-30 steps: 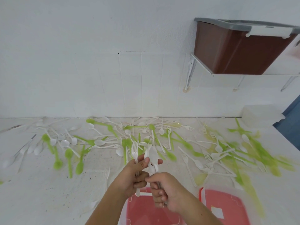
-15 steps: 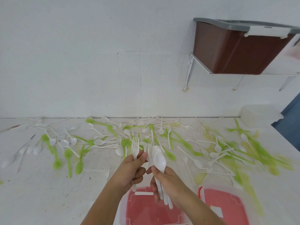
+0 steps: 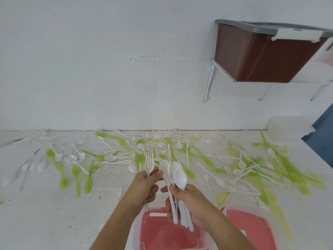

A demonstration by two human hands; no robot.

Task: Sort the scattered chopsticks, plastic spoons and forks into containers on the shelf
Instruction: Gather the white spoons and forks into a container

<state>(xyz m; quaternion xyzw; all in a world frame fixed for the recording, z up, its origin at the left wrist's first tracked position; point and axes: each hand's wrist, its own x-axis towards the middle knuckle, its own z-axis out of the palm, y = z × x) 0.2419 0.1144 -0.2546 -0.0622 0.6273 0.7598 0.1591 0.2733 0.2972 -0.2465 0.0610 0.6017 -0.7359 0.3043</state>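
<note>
white forks (image 3: 149, 159) are grasped by the fingers of the left hand (image 3: 144, 186) and white spoons (image 3: 180, 177) by those of the right hand (image 3: 192, 202), above a red-lidded container (image 3: 156, 235) at six o'clock; green and white cutlery (image 3: 75, 170) is strewn over the table (image 3: 45, 219) toward twelve o'clock.

White spoons (image 3: 180, 177) bunched upright, white forks (image 3: 149, 159) beside them, green cutlery (image 3: 76, 170) scattered behind

A white speckled worktop (image 3: 45, 213) is strewn from its far edge inward with green plastic spoons (image 3: 75, 170), white plastic spoons (image 3: 71, 158) and white plastic forks (image 3: 187, 144). At the near edge sit a red-lidded clear tub (image 3: 158, 235) and a second red-lidded tub (image 3: 252, 230); a translucent plastic box (image 3: 288, 125) stands at the far right corner.
</note>
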